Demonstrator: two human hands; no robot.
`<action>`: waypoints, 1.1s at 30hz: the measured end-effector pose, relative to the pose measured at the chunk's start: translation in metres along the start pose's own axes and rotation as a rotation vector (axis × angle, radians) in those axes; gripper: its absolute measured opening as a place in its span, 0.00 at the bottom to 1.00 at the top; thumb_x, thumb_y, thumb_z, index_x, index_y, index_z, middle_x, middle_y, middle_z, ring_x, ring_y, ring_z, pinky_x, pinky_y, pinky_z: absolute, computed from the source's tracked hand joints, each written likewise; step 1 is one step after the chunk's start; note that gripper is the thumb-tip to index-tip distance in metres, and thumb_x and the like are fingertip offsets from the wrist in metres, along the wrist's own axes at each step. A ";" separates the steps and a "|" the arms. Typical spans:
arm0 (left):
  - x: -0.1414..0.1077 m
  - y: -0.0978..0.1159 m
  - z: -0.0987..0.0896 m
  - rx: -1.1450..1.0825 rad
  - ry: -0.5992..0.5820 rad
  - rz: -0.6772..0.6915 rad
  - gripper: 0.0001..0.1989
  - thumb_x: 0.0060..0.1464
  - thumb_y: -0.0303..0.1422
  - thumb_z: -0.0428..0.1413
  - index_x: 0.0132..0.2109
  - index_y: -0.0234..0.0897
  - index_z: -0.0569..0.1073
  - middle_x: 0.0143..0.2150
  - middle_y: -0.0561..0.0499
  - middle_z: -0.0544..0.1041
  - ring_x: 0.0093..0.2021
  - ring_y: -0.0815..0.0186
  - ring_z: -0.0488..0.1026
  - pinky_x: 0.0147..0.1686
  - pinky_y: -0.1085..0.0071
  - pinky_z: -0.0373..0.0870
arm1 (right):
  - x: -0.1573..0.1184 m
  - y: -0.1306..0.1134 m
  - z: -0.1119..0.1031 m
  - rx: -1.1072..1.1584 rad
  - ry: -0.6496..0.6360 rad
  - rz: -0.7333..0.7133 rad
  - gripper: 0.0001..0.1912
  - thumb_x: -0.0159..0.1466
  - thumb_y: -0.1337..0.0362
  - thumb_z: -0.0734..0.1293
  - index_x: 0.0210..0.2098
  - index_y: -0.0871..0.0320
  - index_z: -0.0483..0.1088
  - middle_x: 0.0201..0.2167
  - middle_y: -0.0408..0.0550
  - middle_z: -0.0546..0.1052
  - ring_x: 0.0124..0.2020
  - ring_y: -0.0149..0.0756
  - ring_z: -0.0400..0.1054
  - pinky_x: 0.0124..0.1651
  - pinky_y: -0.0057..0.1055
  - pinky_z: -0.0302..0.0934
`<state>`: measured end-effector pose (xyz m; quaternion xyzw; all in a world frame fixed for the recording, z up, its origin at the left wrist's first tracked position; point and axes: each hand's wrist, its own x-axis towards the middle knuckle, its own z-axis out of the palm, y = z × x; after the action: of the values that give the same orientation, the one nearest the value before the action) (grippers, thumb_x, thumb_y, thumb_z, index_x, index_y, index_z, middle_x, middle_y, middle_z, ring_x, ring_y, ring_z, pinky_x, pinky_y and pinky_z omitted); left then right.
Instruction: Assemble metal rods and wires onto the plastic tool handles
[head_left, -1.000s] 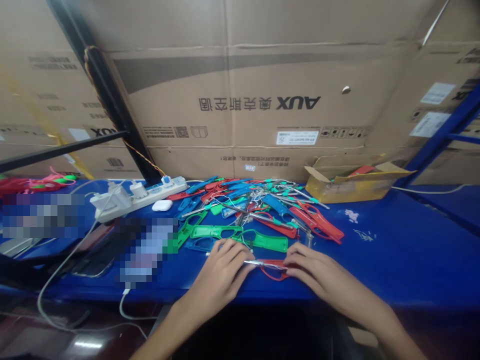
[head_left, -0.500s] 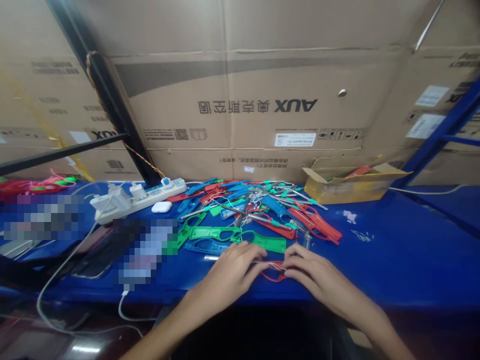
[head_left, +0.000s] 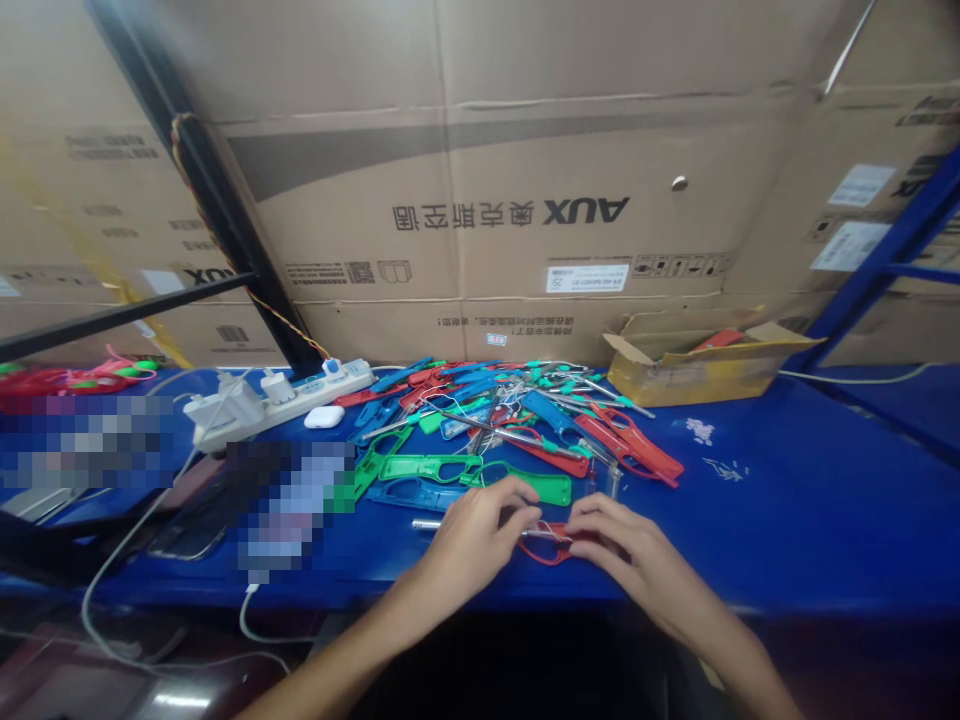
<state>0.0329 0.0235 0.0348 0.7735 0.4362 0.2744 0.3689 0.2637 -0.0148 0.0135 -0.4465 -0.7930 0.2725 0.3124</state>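
Observation:
A red lighter casing half point(head_left: 546, 550) with a finger loop lies at the table's front, a metal lighter tube point(head_left: 427, 525) along it, its tip out to the left. My left hand point(head_left: 484, 525) bends over the tube, thumb and forefinger pinched together beside a thin white wire point(head_left: 551, 533); what they hold is too small to make out. Closed on the casing's right end is my right hand point(head_left: 622, 540), its fingers covering that part. Just beyond lie green casing halves point(head_left: 551, 488) and a blue casing half point(head_left: 409, 493).
Behind is a heap of red, blue and green casings and metal tubes point(head_left: 517, 435). An open carton point(head_left: 697, 375) stands at the back right, small white pieces point(head_left: 724, 470) before it. To the left are a power strip point(head_left: 315, 393), a white earphone case point(head_left: 324, 417) and phones point(head_left: 217, 500) with cables.
My left hand's fingertips have lifted and curled more, showing more of the tube and wire. My right hand stays at the red casing. The view has shifted slightly.

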 end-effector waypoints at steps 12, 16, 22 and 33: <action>0.004 0.010 0.001 0.395 0.032 0.129 0.07 0.62 0.27 0.60 0.46 0.44 0.76 0.41 0.56 0.83 0.43 0.59 0.80 0.43 0.66 0.69 | -0.003 0.001 -0.001 -0.030 -0.010 -0.019 0.10 0.74 0.59 0.63 0.42 0.53 0.76 0.46 0.46 0.75 0.47 0.37 0.73 0.52 0.32 0.64; 0.006 0.005 0.009 0.432 0.076 0.165 0.08 0.63 0.26 0.60 0.46 0.43 0.74 0.41 0.55 0.82 0.42 0.60 0.79 0.40 0.68 0.69 | -0.001 0.000 -0.001 -0.024 -0.020 -0.021 0.08 0.74 0.60 0.64 0.44 0.52 0.75 0.46 0.45 0.75 0.47 0.36 0.73 0.51 0.31 0.65; 0.013 0.000 0.011 0.458 0.063 0.179 0.06 0.63 0.25 0.59 0.45 0.42 0.74 0.39 0.55 0.80 0.40 0.61 0.78 0.36 0.70 0.68 | -0.001 0.000 -0.001 -0.005 -0.025 -0.006 0.08 0.74 0.59 0.64 0.44 0.52 0.75 0.46 0.45 0.75 0.47 0.36 0.72 0.52 0.30 0.64; 0.007 0.007 -0.013 0.531 -0.146 0.300 0.09 0.68 0.28 0.57 0.40 0.41 0.81 0.40 0.53 0.81 0.43 0.62 0.77 0.41 0.69 0.69 | -0.004 -0.001 -0.002 -0.055 -0.060 0.002 0.11 0.75 0.59 0.61 0.43 0.51 0.76 0.47 0.45 0.74 0.49 0.38 0.71 0.53 0.34 0.63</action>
<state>0.0302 0.0319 0.0482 0.9162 0.3460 0.1463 0.1397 0.2666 -0.0185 0.0147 -0.4474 -0.8088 0.2642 0.2755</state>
